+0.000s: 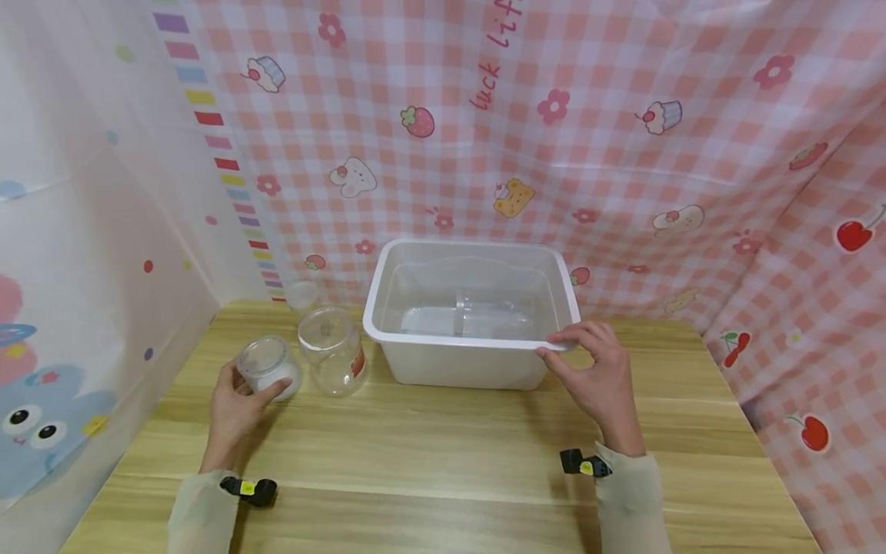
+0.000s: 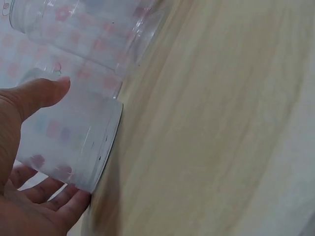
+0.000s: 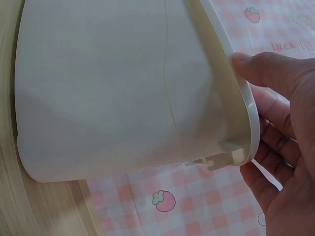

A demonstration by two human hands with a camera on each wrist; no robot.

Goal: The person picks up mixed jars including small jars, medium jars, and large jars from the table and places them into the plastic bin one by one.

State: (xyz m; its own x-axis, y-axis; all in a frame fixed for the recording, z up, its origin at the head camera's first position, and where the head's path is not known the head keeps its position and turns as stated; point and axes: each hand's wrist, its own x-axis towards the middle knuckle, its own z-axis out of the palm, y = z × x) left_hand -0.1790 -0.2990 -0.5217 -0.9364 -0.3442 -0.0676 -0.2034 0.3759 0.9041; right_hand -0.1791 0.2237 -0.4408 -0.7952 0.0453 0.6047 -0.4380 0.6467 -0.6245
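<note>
My left hand point(image 1: 234, 409) holds a small clear jar point(image 1: 266, 363) at the table's left, thumb on one side and fingers on the other. In the left wrist view that jar point(image 2: 74, 132) stands with its base on the wood. Close to its right is a bigger clear jar point(image 1: 331, 350), upright, with a red picture on its side. My right hand point(image 1: 601, 377) pinches the front right corner of a white plastic bin point(image 1: 471, 362). The right wrist view has the thumb on the rim point(image 3: 248, 105) and the fingers around the corner. Inside the bin, a clear container point(image 1: 494, 317) lies on its side.
A wooden table point(image 1: 415, 469) carries everything. Behind the jars is a small translucent round piece point(image 1: 302, 294), partly hidden. A pink checked cloth point(image 1: 443, 154) hangs close behind the bin, and a white patterned cloth point(image 1: 104, 200) hangs on the left.
</note>
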